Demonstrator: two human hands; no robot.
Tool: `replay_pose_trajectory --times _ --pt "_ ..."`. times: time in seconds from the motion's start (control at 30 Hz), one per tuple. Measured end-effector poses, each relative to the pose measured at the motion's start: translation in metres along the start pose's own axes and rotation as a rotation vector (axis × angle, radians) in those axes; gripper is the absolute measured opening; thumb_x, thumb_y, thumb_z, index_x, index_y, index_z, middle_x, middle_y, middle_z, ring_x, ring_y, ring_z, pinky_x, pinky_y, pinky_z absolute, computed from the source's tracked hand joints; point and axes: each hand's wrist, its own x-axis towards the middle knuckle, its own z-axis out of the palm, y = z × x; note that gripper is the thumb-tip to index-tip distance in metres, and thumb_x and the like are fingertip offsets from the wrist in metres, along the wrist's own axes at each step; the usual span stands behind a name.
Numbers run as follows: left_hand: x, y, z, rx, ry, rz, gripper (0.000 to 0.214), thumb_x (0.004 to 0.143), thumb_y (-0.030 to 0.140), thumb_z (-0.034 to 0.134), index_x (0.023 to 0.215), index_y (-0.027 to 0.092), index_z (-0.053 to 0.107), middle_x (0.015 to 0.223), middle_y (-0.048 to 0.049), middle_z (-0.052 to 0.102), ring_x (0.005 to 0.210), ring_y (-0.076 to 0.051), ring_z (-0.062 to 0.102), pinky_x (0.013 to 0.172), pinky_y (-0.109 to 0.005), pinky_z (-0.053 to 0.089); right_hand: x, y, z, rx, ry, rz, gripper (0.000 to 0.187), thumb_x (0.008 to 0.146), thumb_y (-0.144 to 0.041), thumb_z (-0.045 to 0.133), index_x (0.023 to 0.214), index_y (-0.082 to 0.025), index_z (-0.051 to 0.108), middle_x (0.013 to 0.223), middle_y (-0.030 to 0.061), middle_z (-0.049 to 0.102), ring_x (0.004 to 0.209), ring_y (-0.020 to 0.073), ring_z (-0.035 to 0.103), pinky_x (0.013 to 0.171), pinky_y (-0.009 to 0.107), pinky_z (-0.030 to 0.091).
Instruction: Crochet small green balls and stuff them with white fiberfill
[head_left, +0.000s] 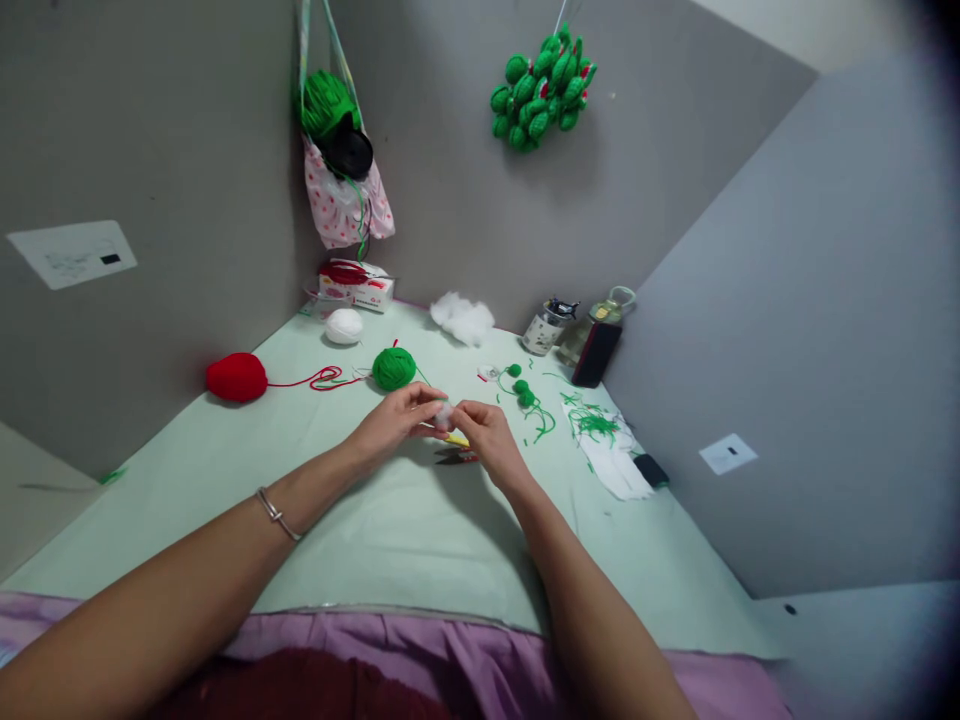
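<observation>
Above the middle of the table, both hands come together at a small tuft of white stuffing (443, 415). My left hand (409, 412) is closed on it with thumb and fingers. From the other side my right hand (480, 430) pinches at the same tuft. A green strand runs from the green yarn ball (394, 369) toward my left fingers; whether a green piece sits in them is hidden. Just beneath the hands are a yellow-handled tool (456, 439), partly covered, and dark-bladed thread snips (456, 456) with red on them.
Red yarn (237, 378) and white yarn (344, 326) lie left. Loose stuffing (462, 318) lies at the back. Small green balls (525, 393), a jar (544, 328), a bottle (577, 342), a phone (598, 354) and thread scraps (598, 422) are right. Green crochet pieces (541, 92) hang above.
</observation>
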Motion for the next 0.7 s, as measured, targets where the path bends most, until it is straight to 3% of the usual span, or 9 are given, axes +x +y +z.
replay_pose_trajectory --times 0.1,0.37,0.5,0.7 --pt "0.001 -0.007 -0.001 0.02 0.037 0.015 0.036 0.076 0.041 0.08 0.097 0.016 0.064 0.086 -0.0017 0.07 0.073 -0.018 0.071 0.077 -0.039 0.06 -0.002 -0.002 -0.001 -0.068 -0.012 -0.028 0.035 0.089 -0.043 0.056 0.063 -0.02 0.059 0.054 -0.0054 0.044 0.055 0.0117 0.036 0.055 0.026 0.027" --pt "0.006 -0.024 0.005 0.116 0.204 0.151 0.02 0.075 0.018 0.071 0.088 0.021 0.055 0.061 0.0104 0.054 0.05 -0.009 0.053 0.052 -0.022 0.043 -0.011 -0.012 0.014 -0.149 0.008 -0.109 0.026 0.09 -0.03 0.054 0.066 -0.021 0.06 0.058 -0.0055 0.048 0.058 0.0121 0.04 0.061 0.027 0.029" --pt "0.005 -0.018 0.006 0.087 0.178 0.177 0.016 0.079 0.021 0.069 0.09 0.02 0.056 0.071 0.0077 0.059 0.056 -0.011 0.06 0.058 -0.025 0.052 -0.007 -0.013 0.017 -0.115 0.054 -0.095 0.03 0.091 -0.036 0.054 0.066 -0.02 0.059 0.059 -0.0049 0.053 0.057 0.0114 0.042 0.059 0.025 0.032" --pt "-0.003 -0.008 0.008 0.009 0.089 0.155 0.023 0.085 0.034 0.072 0.098 0.018 0.062 0.093 -0.0001 0.065 0.081 -0.017 0.071 0.078 -0.037 0.064 -0.006 -0.012 0.01 -0.13 0.08 -0.068 0.033 0.092 -0.042 0.054 0.067 -0.02 0.058 0.059 -0.0039 0.057 0.055 0.0112 0.045 0.056 0.024 0.035"
